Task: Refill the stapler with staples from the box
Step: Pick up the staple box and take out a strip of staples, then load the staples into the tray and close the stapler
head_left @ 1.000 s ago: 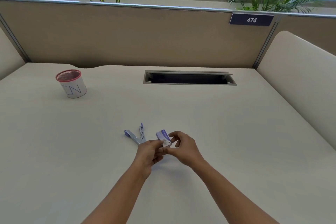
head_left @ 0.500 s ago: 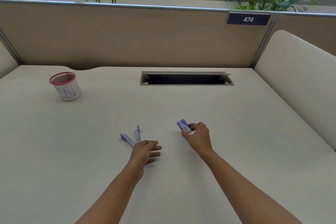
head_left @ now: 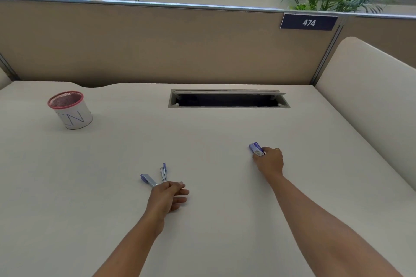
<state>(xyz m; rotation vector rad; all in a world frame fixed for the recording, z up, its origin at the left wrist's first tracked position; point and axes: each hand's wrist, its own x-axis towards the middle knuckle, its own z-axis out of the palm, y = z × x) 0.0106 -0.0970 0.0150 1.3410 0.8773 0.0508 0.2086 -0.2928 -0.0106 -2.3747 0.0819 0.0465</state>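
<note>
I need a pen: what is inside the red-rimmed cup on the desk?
Only red mesh shows inside the cup; nothing pokes above its rim. Its near wall hides the bottom, so small things could lie there.

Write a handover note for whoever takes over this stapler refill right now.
Left hand: at the hinge end of the stapler, which lies opened in a V on the desk; whether it holds anything is unclear.
Right hand: grips the staple box on the desk, off to the right.
Done: stapler opened.
Left, as far as visible: load staples, close it.
</note>
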